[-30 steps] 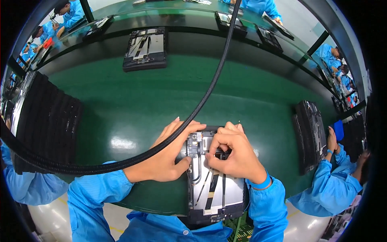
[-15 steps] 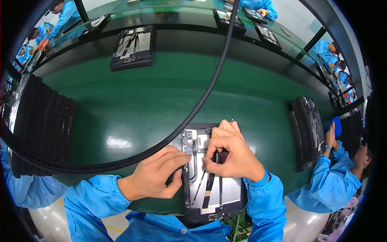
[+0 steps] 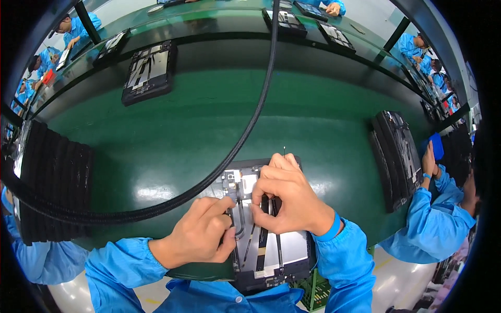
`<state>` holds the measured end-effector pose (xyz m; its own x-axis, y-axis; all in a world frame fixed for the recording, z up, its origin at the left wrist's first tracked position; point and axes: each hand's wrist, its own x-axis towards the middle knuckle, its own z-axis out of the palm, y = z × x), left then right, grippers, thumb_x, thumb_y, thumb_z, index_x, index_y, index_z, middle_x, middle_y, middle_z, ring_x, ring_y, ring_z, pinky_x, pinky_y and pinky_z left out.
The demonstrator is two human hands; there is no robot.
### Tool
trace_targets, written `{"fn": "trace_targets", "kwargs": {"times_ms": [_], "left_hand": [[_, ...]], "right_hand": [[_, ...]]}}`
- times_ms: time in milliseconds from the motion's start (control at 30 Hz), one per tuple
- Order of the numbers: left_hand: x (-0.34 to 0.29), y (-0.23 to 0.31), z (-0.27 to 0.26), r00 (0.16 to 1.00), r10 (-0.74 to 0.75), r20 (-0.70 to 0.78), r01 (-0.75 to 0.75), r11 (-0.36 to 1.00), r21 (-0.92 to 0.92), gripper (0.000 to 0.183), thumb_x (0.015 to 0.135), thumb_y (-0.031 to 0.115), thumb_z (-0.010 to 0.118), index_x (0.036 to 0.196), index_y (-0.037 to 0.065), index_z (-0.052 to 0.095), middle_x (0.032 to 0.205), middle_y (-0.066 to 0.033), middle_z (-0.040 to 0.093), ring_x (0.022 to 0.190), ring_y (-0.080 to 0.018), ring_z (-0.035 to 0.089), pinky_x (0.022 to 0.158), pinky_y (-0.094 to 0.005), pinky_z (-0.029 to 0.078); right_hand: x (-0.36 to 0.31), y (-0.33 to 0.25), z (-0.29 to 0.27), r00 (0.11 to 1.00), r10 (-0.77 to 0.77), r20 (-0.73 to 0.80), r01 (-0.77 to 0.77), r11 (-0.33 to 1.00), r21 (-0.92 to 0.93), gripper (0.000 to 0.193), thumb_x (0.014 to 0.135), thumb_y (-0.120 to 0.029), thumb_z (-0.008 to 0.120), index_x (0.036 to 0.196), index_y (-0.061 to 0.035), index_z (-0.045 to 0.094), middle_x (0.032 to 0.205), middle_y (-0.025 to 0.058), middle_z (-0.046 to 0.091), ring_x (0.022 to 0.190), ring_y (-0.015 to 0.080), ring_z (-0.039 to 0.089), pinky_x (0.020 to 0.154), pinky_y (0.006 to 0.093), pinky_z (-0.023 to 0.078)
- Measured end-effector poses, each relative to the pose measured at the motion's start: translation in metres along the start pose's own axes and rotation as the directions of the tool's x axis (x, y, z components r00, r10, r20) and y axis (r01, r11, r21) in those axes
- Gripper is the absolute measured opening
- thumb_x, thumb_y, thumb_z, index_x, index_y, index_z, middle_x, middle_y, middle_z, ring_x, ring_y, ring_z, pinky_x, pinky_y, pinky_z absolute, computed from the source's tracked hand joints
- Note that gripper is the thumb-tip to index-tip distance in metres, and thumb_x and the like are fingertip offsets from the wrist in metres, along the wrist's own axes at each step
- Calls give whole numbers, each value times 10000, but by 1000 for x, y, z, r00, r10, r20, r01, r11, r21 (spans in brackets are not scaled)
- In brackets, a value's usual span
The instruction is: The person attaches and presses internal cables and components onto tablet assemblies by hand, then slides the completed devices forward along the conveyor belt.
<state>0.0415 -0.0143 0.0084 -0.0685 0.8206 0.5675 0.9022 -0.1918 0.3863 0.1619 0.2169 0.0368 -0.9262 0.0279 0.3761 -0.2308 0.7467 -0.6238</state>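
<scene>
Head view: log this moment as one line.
left hand: at tablet's left edge; right hand: curled over tablet; tablet: opened, innards showing; cable: across view

The left hand (image 3: 201, 229) curls loosely; the right hand (image 3: 289, 195) arches in a pinch.

A green table (image 3: 323, 115) carries two open devices (image 3: 295, 248) between dark stacks (image 3: 57, 188).

Open green tabletop (image 3: 313, 104) ahead, cable (image 3: 120, 216) arching leftward, stacks (image 3: 57, 177) flanking
</scene>
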Motion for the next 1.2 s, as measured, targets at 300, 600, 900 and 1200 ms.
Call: {"fn": "trace_targets", "kwargs": {"times_ms": [300,600,900,1200], "left_hand": [[6,-31,3,982,177,-69,-184,977,-105,339,804,-8,745,1116,13,616,1142,-201,779,875,-330,733,764,-422,573],[45,-36,4,897,427,118,-419,904,-87,622,807,99,719,1426,67,759,1128,-84,793,1029,-243,739,915,-390,559],[49,12,21,928,277,250,-67,783,-618,618,929,88,685,1543,38,632,1314,-159,731,1005,-345,664,926,-474,546],[60,33,46,986,85,143,-94,994,57,425,833,131,771,1228,-23,748,1315,-193,723,969,-298,621,809,-402,479]], "right_hand": [[-11,5,-28,999,31,9,-31,996,-82,103,706,-120,811,734,-148,716,682,16,630,759,237,495,773,400,357],[-17,22,-49,977,185,110,-185,983,-15,65,715,-156,803,726,-114,756,604,25,534,719,210,488,755,398,362],[-24,33,-65,929,320,186,-343,933,107,95,764,-107,863,767,-60,781,600,-1,450,688,166,463,628,370,362],[-29,48,-70,899,366,241,-411,895,172,147,720,-136,827,761,-29,735,687,67,616,737,208,618,656,383,447]]}}
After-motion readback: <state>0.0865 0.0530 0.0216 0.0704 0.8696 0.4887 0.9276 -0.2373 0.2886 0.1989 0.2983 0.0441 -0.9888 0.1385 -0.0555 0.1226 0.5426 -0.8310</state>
